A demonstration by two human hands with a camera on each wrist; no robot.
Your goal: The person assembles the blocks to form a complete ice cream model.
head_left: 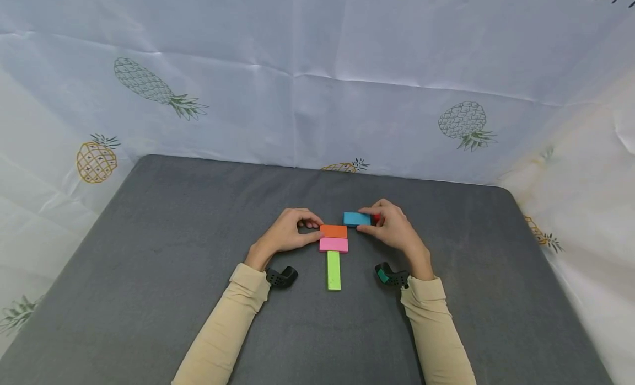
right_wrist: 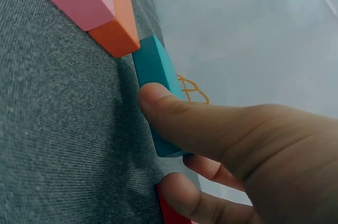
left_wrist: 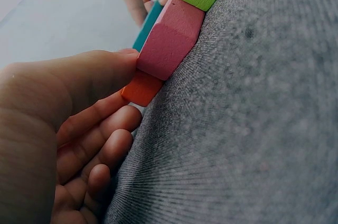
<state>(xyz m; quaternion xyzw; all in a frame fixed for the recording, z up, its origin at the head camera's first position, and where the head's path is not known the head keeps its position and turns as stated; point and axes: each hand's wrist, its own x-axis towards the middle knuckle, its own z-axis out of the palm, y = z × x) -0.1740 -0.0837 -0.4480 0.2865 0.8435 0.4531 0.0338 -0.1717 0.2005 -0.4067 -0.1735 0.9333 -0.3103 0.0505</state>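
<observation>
My L hand [head_left: 289, 231] pinches orange block [head_left: 333, 231] mid-frame, R hand [head_left: 393, 226] grips blue block [head_left: 355, 219], up-right of it. Imo: pin orange, sq blue's edges, release w/o nudging.

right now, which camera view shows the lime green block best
The head view: the lime green block shows whole and uncovered there, its far end against the pink block. The left wrist view has only part of it, cut off by the frame's top edge; the right wrist view does not show it.

Row of blocks [head_left: 333, 245] between hands [head_left: 288, 231] [head_left: 393, 227]
</observation>
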